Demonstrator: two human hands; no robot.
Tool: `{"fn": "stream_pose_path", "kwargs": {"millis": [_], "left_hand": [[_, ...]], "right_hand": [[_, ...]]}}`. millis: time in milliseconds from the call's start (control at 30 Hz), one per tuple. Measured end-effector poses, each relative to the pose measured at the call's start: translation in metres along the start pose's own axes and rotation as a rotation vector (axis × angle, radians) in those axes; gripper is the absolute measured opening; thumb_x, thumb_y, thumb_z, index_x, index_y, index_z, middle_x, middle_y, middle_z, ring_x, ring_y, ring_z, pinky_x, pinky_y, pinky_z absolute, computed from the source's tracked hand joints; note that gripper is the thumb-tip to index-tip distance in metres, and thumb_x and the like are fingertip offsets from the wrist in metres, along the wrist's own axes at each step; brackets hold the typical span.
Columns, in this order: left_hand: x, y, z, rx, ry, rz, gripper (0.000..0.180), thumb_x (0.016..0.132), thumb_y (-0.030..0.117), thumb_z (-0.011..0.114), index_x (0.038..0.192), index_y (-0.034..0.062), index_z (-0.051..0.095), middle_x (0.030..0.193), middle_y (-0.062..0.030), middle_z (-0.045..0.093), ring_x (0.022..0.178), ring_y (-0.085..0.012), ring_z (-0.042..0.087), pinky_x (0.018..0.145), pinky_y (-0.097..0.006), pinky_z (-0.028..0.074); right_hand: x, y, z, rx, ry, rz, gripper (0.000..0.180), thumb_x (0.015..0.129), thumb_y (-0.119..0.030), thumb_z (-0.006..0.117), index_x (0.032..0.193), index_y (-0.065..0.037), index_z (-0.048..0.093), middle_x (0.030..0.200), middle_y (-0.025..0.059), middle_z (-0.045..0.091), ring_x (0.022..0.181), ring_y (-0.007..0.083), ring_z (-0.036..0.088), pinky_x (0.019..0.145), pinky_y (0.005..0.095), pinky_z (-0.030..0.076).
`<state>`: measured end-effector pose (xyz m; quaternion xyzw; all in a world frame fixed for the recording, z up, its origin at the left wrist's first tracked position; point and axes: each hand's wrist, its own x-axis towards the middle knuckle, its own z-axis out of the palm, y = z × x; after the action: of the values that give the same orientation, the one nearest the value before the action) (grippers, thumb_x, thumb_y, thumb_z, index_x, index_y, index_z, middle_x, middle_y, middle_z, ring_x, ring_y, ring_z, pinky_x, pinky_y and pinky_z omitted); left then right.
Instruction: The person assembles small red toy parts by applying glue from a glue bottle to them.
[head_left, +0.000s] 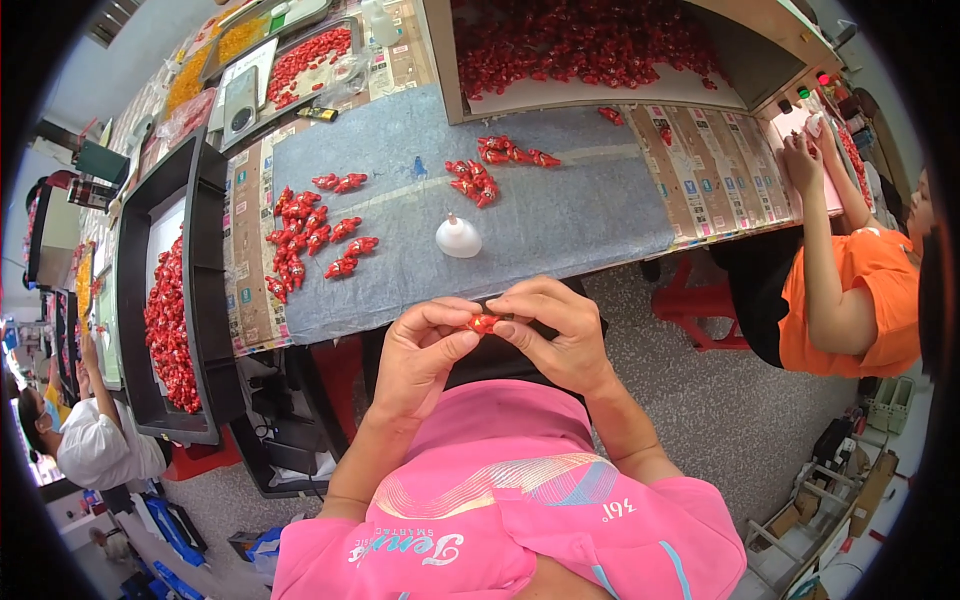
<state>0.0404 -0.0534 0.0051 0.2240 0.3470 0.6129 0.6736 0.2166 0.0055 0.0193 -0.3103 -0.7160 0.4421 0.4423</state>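
Both bare hands meet just off the near edge of the table, above the wearer's lap. The left hand [428, 345] pinches a small, glossy red piece with a touch of yellow [482, 324] between thumb and fingertips, and the right hand [555, 335] grips the same piece from the right side, its thumb and fingertips closed in – the fingers of the two hands almost touch around it.

Beyond them, a worn blue-grey cloth [570, 205] covers the middle of the table. A squat, rounded white bottle with a narrow tip [459, 237] stands upright on it, a little left of centre. A loose pile of similar red pieces [298, 235] lies at the left of the cloth, with a few strays beside it; two smaller clusters lie farther off, one near the middle [473, 183] and one just beyond it to the right [516, 151].

At the left, a deep black rectangular tray [208, 225] holds a long heap of red pieces [170, 325]. On the far side, an open-fronted box with pale edges [605, 108] holds a much larger red heap [590, 45]. To the right, a co-worker in an orange top [845, 305] sits with both hands raised at the table – what those hands hold is too small to tell.
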Motion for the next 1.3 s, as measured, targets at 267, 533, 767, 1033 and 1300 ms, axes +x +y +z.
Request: {"fn": "stream_pose_path", "kwargs": {"millis": [267, 533, 767, 1033, 1300], "left_hand": [[0.0, 0.0, 0.001, 0.012, -0.015, 0.016, 0.021, 0.078, -0.014, 0.064, 0.092, 0.0011, 0.065, 0.105, -0.0106, 0.061, 0.096, -0.0161, 0.061, 0.087, -0.027, 0.05], [-0.001, 0.003, 0.0, 0.053, -0.009, 0.049, 0.021, 0.077, -0.013, 0.065, 0.092, 0.0014, 0.067, 0.106, -0.0119, 0.062, 0.096, -0.0163, 0.061, 0.087, -0.028, 0.051], [-0.002, 0.001, -0.001, 0.091, -0.007, 0.089, 0.021, 0.076, -0.014, 0.065, 0.091, 0.0008, 0.068, 0.103, -0.0123, 0.063, 0.095, -0.017, 0.061, 0.087, -0.028, 0.051], [0.006, 0.01, -0.012, 0.235, 0.038, 0.133, 0.023, 0.076, -0.014, 0.064, 0.094, 0.0005, 0.062, 0.103, -0.0129, 0.062, 0.092, -0.0194, 0.063, 0.083, -0.029, 0.053], [0.03, 0.03, -0.049, 1.003, 0.324, 0.512, 0.017, 0.079, -0.003, 0.069, 0.095, -0.0003, 0.065, 0.091, -0.0057, 0.066, 0.079, -0.0103, 0.062, 0.07, -0.024, 0.05]], "right_hand": [[0.004, 0.005, 0.001, -0.041, -0.006, -0.08, 0.021, 0.076, -0.004, 0.073, 0.097, -0.004, 0.069, 0.092, 0.0102, 0.064, 0.076, 0.0205, 0.063, 0.067, 0.0285, 0.051], [0.004, 0.005, 0.005, -0.035, -0.01, -0.07, 0.014, 0.077, -0.004, 0.072, 0.09, -0.003, 0.07, 0.081, 0.0075, 0.065, 0.074, 0.0206, 0.062, 0.064, 0.029, 0.05], [0.005, 0.003, 0.006, -0.037, -0.009, -0.075, 0.011, 0.077, -0.004, 0.072, 0.088, -0.003, 0.069, 0.08, 0.0078, 0.065, 0.073, 0.0204, 0.062, 0.063, 0.0288, 0.05], [0.015, 0.0, -0.006, 0.005, -0.044, 0.052, 0.017, 0.079, -0.004, 0.071, 0.095, -0.003, 0.069, 0.089, 0.0093, 0.064, 0.076, 0.0174, 0.062, 0.066, 0.0276, 0.05], [0.052, 0.043, -0.03, -0.356, 0.194, -0.011, 0.018, 0.078, -0.002, 0.067, 0.096, -0.004, 0.067, 0.096, 0.0103, 0.063, 0.081, 0.023, 0.062, 0.071, 0.0317, 0.051]]}}
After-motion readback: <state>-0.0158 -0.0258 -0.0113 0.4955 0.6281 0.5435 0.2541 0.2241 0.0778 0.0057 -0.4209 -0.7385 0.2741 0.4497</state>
